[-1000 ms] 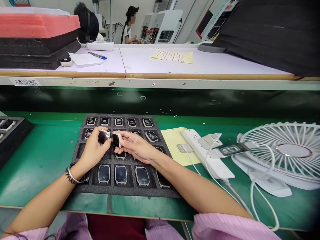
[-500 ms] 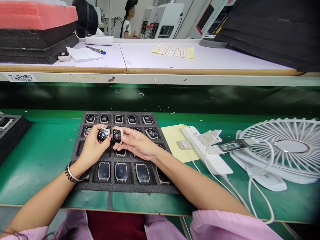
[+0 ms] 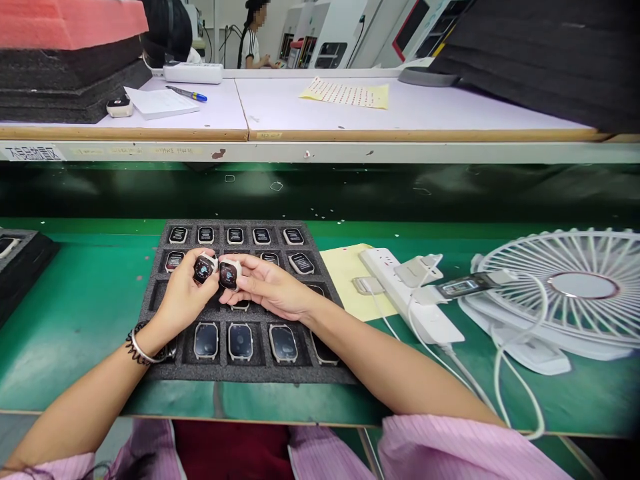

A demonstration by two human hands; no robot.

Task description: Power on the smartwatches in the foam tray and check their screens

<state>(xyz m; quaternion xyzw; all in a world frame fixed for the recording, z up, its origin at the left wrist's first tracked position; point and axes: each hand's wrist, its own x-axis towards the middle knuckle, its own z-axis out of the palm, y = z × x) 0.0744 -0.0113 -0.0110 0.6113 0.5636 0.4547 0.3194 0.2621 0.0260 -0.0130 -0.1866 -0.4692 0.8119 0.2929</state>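
Observation:
My left hand is closed around a smartwatch case with its dark screen lit. Beside it, my right hand grips a second watch case, also lit, between thumb and fingers. The two watches are held side by side above a grey foam tray. Rows of strapless watches lie in its pockets: those at the back, such as one watch, show lines of text, while a front-row watch has a dark screen. My hands and forearms hide part of the middle rows.
Right of the tray are a yellow sheet, a white power strip with cables, and a white fan. Another foam tray stands at left. A raised shelf runs behind, holding stacked foam. A person sits beyond.
The right hand's watch has come slightly closer to the left one and tilted a little. Both hands keep their hold. The whole view has shifted slightly.

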